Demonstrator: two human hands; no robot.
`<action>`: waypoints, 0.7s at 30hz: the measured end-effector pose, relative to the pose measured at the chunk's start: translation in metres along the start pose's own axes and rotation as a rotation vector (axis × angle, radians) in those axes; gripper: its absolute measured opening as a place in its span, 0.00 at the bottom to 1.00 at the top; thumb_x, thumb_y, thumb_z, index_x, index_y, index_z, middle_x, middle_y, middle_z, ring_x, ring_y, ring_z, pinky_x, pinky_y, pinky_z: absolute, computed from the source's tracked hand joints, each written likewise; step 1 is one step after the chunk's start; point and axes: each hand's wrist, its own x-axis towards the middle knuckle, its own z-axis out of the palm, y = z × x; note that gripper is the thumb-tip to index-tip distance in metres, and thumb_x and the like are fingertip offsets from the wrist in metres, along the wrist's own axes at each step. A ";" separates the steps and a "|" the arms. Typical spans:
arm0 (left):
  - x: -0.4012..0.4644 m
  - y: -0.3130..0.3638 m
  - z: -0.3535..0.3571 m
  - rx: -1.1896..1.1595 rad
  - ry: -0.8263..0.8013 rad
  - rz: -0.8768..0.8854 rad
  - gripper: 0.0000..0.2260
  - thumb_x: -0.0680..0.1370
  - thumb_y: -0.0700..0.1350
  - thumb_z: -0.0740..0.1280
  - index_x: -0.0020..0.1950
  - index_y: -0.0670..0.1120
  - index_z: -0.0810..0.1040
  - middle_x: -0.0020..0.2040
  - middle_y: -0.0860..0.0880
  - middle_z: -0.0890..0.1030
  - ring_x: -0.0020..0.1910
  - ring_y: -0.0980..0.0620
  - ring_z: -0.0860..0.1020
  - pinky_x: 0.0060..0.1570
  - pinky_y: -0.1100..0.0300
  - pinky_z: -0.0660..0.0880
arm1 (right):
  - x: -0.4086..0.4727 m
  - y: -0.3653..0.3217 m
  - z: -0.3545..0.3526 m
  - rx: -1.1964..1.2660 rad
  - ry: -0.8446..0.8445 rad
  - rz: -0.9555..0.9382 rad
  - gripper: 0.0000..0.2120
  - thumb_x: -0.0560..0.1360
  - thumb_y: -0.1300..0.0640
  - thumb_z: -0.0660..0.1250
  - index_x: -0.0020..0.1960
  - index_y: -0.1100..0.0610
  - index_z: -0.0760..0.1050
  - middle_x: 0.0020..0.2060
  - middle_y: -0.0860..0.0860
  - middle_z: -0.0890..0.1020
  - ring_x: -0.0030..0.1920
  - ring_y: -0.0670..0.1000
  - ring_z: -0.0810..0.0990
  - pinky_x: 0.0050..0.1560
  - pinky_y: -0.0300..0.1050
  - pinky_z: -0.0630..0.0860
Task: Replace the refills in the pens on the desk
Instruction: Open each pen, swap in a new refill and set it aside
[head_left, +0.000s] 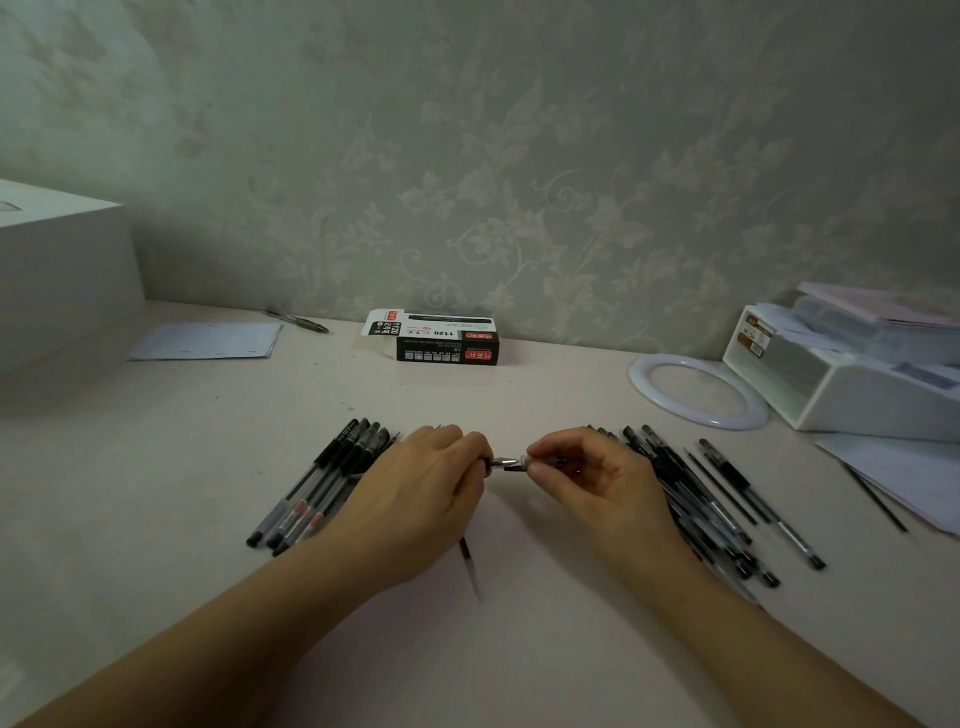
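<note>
Both hands met over the middle of the desk (519, 395), toward its near edge. The left hand (421, 493) was closed around a pen (470, 564), whose dark barrel trailed out beneath the palm toward the near edge. The right hand (587, 473) pinched a small metal-tipped part (511, 462) between thumb and fingers, touching the pen's exposed end. A row of pens (317, 483) lay just beside the left hand; a looser pile (711, 499) lay beside the right. A pen box (441, 340) stood at the far edge against the wall.
</note>
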 end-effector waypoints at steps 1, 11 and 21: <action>0.000 0.001 0.000 -0.009 -0.007 0.016 0.10 0.82 0.48 0.54 0.53 0.51 0.75 0.42 0.53 0.73 0.42 0.54 0.69 0.44 0.55 0.68 | 0.000 0.000 0.000 0.002 -0.008 -0.002 0.09 0.72 0.62 0.74 0.47 0.49 0.83 0.45 0.48 0.85 0.49 0.49 0.84 0.53 0.39 0.79; 0.004 0.009 -0.001 -0.071 -0.028 0.055 0.12 0.82 0.47 0.58 0.59 0.47 0.79 0.43 0.53 0.73 0.45 0.53 0.70 0.46 0.61 0.67 | 0.002 -0.002 0.003 0.033 -0.072 0.044 0.11 0.70 0.63 0.76 0.44 0.47 0.85 0.41 0.50 0.87 0.43 0.50 0.85 0.46 0.40 0.81; 0.005 0.016 -0.008 -0.043 -0.053 0.067 0.14 0.83 0.46 0.57 0.60 0.44 0.80 0.46 0.44 0.77 0.45 0.48 0.73 0.45 0.59 0.67 | 0.002 -0.006 0.003 0.047 -0.088 0.025 0.10 0.70 0.64 0.76 0.44 0.49 0.85 0.40 0.50 0.87 0.42 0.49 0.86 0.46 0.38 0.80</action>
